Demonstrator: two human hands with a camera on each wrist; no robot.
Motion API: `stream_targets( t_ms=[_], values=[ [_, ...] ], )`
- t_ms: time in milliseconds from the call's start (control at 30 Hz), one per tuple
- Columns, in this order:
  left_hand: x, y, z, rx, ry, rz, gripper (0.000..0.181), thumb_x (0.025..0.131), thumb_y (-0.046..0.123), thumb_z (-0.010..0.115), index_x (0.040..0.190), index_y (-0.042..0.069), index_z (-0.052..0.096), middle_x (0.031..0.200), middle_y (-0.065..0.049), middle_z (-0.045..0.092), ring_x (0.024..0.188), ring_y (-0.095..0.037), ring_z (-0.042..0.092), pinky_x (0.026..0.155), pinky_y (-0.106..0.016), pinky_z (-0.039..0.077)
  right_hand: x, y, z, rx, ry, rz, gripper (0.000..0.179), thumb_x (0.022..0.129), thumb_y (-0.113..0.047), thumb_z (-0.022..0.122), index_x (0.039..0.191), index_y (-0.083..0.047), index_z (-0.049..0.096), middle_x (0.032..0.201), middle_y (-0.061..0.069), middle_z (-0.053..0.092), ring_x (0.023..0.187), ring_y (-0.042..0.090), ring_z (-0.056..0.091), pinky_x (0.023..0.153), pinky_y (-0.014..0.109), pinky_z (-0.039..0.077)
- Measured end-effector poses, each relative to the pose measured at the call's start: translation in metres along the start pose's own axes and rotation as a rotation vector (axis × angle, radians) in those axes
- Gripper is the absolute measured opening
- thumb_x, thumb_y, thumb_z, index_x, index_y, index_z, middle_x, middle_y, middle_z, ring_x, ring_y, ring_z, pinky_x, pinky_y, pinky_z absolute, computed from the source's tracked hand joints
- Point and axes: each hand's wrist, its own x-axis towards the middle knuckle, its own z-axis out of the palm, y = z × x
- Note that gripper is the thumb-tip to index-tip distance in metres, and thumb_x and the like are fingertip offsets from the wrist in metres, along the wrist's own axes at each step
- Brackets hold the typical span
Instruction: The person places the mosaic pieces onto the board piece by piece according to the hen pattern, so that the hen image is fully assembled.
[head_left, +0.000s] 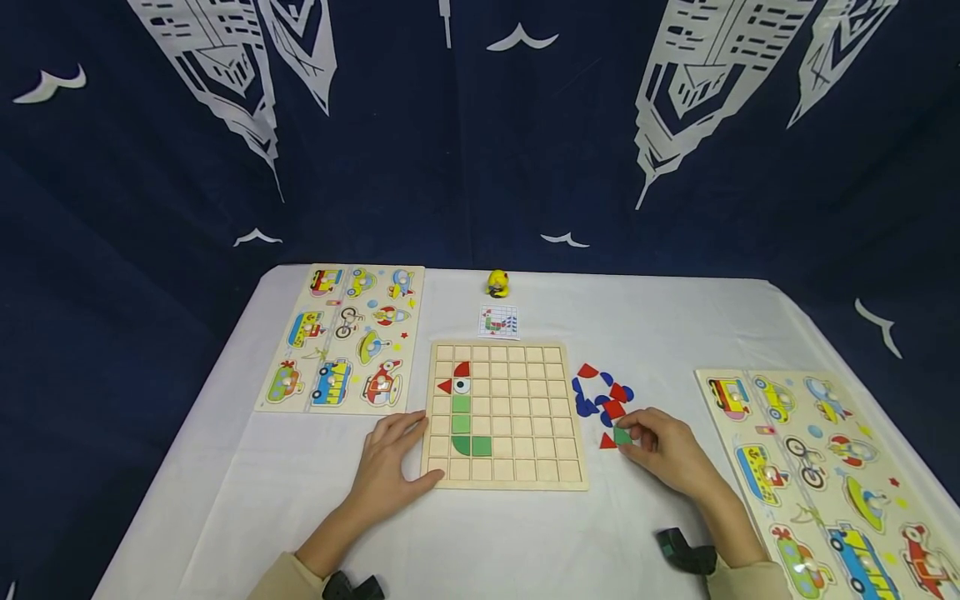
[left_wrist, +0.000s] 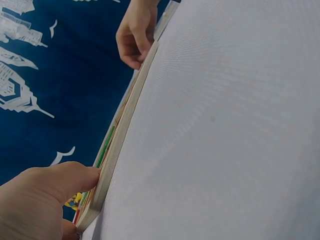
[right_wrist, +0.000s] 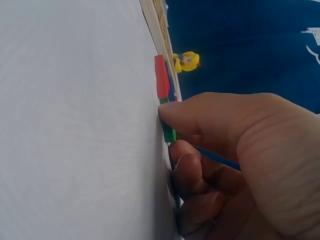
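A wooden grid board (head_left: 517, 467) lies mid-table. Green tiles (head_left: 461, 414), a red quarter-round, a red triangle and an eye tile (head_left: 462, 385) fill cells on its left side. My left hand (head_left: 390, 467) rests against the board's near left corner; its thumb touches the front edge and its fingers lie along the left side. Right of the board, my right hand (head_left: 663, 450) pinches a green tile (head_left: 622, 436) between thumb and fingers, low over the cloth. A red triangle (head_left: 607, 442) lies just beside that tile. In the right wrist view the thumb partly covers the green tile (right_wrist: 170, 131).
Loose red and blue pieces (head_left: 588, 407) lie in a cluster right of the board. Behind it are a pattern card (head_left: 498, 322) and a yellow figurine (head_left: 497, 284). Vehicle puzzle boards lie at left (head_left: 341, 337) and right (head_left: 825, 475). A dark patterned cloth (head_left: 465, 167) hangs behind.
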Motion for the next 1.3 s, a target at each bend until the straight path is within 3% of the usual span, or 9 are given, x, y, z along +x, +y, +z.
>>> stream_targets(
  t_ms=[300, 667, 1067, 1300],
  values=[
    [0.0000, -0.0005, 0.0000, -0.004, 0.003, 0.006, 0.075, 0.068, 0.033, 0.086, 0.131, 0.001, 0.061, 0.139, -0.006, 0.056, 0.127, -0.025, 0.041, 0.100, -0.046, 0.034, 0.0003, -0.0001, 0.0007, 0.013, -0.028, -0.028, 0.032, 0.074, 0.003, 0.078, 0.104, -0.007, 0.071, 0.076, -0.007, 0.052, 0.062, 0.003, 0.042, 0.054, 0.019, 0.037],
    [-0.0001, -0.0018, 0.0012, 0.006, 0.009, 0.012, 0.076, 0.068, 0.033, 0.086, 0.131, 0.001, 0.060, 0.139, -0.005, 0.056, 0.126, -0.024, 0.042, 0.098, -0.045, 0.035, 0.0000, -0.0016, 0.0007, 0.007, -0.026, -0.046, 0.031, 0.073, 0.004, 0.078, 0.102, -0.008, 0.071, 0.075, -0.008, 0.052, 0.062, 0.002, 0.041, 0.054, 0.019, 0.036],
    [-0.0012, -0.0012, 0.0005, -0.006, 0.008, 0.013, 0.075, 0.069, 0.033, 0.085, 0.132, 0.001, 0.060, 0.140, -0.006, 0.056, 0.127, -0.025, 0.041, 0.100, -0.046, 0.034, -0.0004, -0.0014, -0.0080, 0.057, -0.098, 0.025, 0.035, 0.071, -0.001, 0.083, 0.103, -0.007, 0.070, 0.077, -0.003, 0.055, 0.066, 0.005, 0.046, 0.057, 0.020, 0.042],
    [-0.0013, -0.0030, 0.0014, 0.002, 0.014, 0.021, 0.075, 0.069, 0.034, 0.085, 0.132, 0.002, 0.060, 0.140, -0.005, 0.056, 0.127, -0.024, 0.041, 0.099, -0.046, 0.034, -0.0002, -0.0030, -0.0075, 0.034, -0.074, 0.069, 0.029, 0.071, -0.004, 0.084, 0.097, -0.004, 0.070, 0.073, -0.004, 0.056, 0.064, 0.003, 0.047, 0.057, 0.019, 0.043]
  ],
)
